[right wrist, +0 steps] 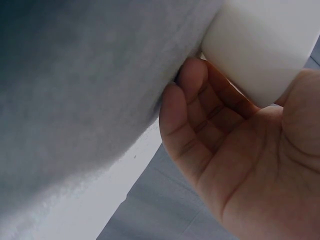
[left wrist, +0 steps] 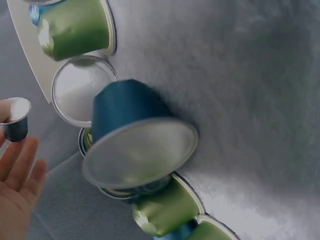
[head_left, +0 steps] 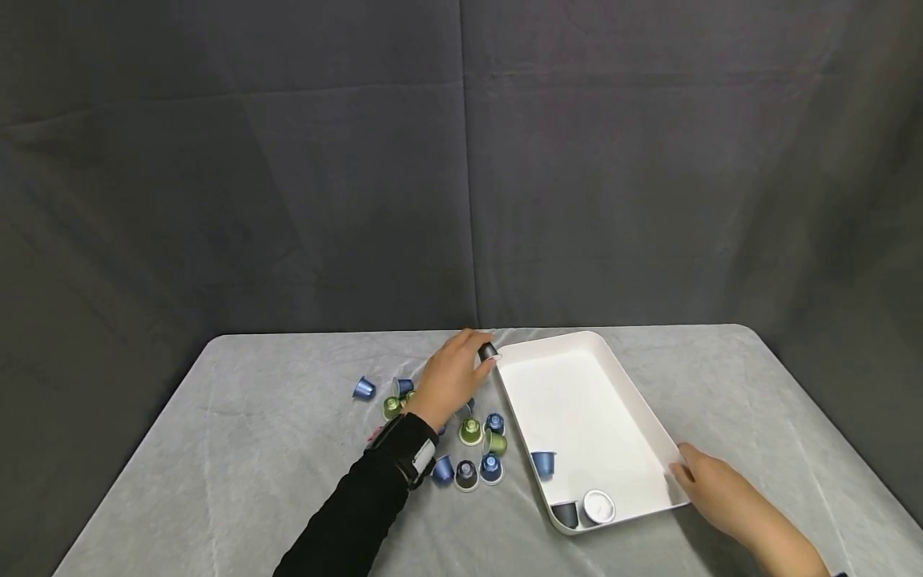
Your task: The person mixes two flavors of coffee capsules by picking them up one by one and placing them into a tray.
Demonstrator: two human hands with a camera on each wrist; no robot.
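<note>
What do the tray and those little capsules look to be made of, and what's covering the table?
The white tray looks like matte plastic: smooth, uniform walls with rounded corners. The capsules seem to be thin coloured aluminium with a satin sheen and dull silver foil lids; the dark capsule pinched by the left hand looks alike. The table cover appears to be grey felt-like cloth, fuzzy and creased.

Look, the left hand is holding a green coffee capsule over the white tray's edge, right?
Not quite. The capsule that the left hand pinches is dark grey, not green, as the head view shows. It is indeed held by the far edge of the white tray.
</note>
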